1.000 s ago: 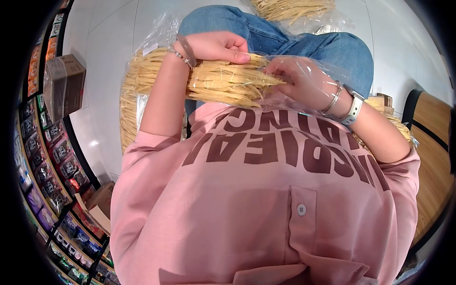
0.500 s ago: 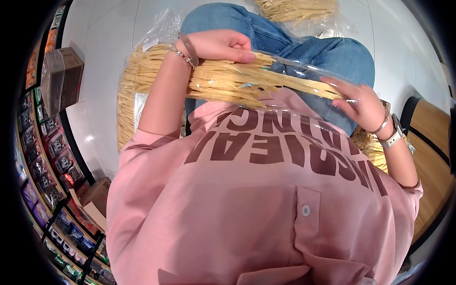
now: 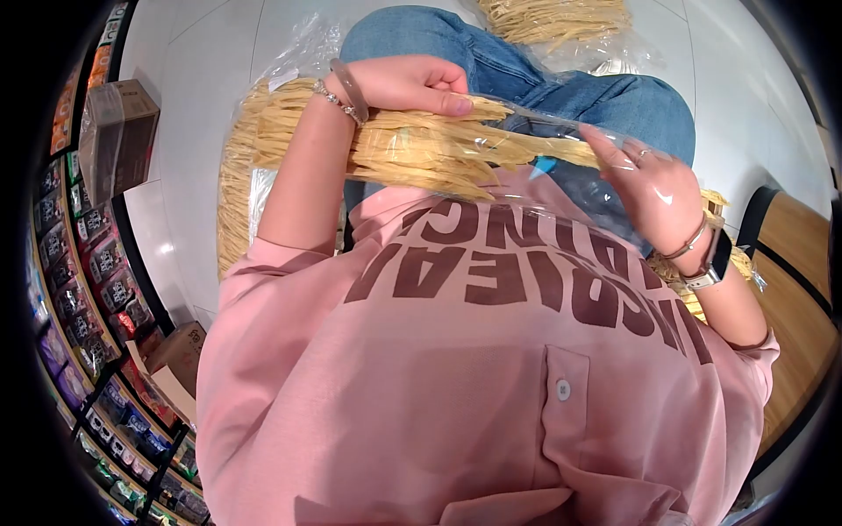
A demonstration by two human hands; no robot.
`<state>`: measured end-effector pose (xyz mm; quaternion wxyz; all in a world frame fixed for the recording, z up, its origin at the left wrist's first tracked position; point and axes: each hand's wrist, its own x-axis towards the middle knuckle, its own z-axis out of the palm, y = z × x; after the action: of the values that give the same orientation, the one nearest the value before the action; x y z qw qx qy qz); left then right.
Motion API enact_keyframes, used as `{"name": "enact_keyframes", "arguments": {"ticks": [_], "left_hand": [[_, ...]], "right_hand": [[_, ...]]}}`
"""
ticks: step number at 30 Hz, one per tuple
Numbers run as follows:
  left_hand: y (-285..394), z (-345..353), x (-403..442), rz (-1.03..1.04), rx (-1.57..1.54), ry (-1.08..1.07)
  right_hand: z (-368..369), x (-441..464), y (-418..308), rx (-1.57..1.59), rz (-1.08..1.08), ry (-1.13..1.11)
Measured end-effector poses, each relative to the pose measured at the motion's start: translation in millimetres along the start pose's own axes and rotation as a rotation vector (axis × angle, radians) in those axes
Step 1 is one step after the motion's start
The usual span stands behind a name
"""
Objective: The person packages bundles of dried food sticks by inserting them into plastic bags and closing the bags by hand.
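My left hand (image 3: 408, 85) is closed on the upper edge of a clear plastic bag holding a bundle of long yellow dried strips (image 3: 412, 151). Its thumb presses on the strips at the bag's open side. A thin bunch of strips (image 3: 553, 149) sticks out to the right of the bundle, and its tip meets the fingers of my right hand (image 3: 647, 184). Clear film lies over part of the right hand. A small blue piece (image 3: 544, 165) shows just below the thin bunch. The bag rests across my lap.
Another bag of yellow strips (image 3: 241, 175) lies at the left, with one more (image 3: 557, 19) beyond my knees. More strips (image 3: 693, 294) show by my right forearm. A cardboard box (image 3: 123, 140) stands near the stocked shelves (image 3: 88, 263); wooden furniture (image 3: 794, 307) is at the right.
My right hand moved right from the bundle's end, and a thin bunch of strips now extends toward it. Most recently the bunch's tip shifted slightly back left. My left hand stayed nearly still.
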<state>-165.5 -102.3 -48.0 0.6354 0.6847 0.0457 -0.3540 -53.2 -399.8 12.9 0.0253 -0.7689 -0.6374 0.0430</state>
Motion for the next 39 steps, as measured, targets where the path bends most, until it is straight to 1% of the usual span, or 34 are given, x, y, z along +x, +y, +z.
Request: {"name": "enact_keyframes", "arguments": {"ticks": [3,4,7,11,12,15,16,19,20,23,26,28,29,31,32,33,35,37,38,39], "left_hand": [[-1,-2,0,0.024,0.066,0.021],[-4,-4,0,0.051,0.029,-0.001],[-11,-12,0,0.113,-0.056,-0.043],[-12,-20,-3,0.155,-0.103,-0.046],[-14,-23,-4,0.166,-0.118,-0.045],[-16,-24,-4,0.19,-0.141,-0.05],[-15,-24,-4,0.188,-0.163,-0.055],[-9,-22,-7,0.172,-0.195,-0.075],[-9,-22,-7,0.165,-0.19,-0.078],[-13,-23,-7,0.174,-0.194,-0.101],[-10,-23,-11,0.19,-0.219,-0.102],[-8,-21,-11,0.186,-0.213,-0.104],[-8,-22,-10,0.18,-0.196,-0.112],[-6,-22,-10,0.158,-0.173,-0.13],[-6,-21,-8,0.14,-0.169,-0.141],[-7,-21,-8,0.124,-0.165,-0.149],[-7,-19,-9,0.126,-0.196,-0.165],[-8,-19,-12,0.137,-0.207,-0.162],[-8,-19,-13,0.149,-0.202,-0.151],[-8,-21,-14,0.161,-0.197,-0.14]], "right_hand": [[-16,-2,15,0.277,-0.014,-0.133],[-20,-4,24,0.34,-0.045,-0.129],[-34,-15,46,0.536,0.039,-0.262],[-51,-23,56,0.604,0.095,-0.322],[-50,-25,55,0.598,0.067,-0.265],[-59,-21,30,0.377,0.124,-0.233],[-53,-21,23,0.269,0.102,-0.121],[-52,-9,0,-0.064,0.101,-0.084],[-51,-4,-7,-0.105,0.05,-0.006],[-52,7,-4,-0.031,-0.08,-0.035],[-42,15,3,-0.031,-0.136,0.045],[-36,24,-9,0.032,-0.168,0.105],[-33,26,-19,-0.045,-0.168,0.056],[-29,34,-31,-0.048,-0.164,-0.053],[-8,35,-28,0.005,-0.192,-0.008],[-9,43,-39,0.051,-0.113,-0.081],[-14,50,-50,0.122,-0.068,-0.264],[-16,45,-45,0.238,-0.061,-0.262],[-19,35,-39,0.158,-0.14,-0.1],[-32,28,-31,0.109,-0.156,-0.112]]}}
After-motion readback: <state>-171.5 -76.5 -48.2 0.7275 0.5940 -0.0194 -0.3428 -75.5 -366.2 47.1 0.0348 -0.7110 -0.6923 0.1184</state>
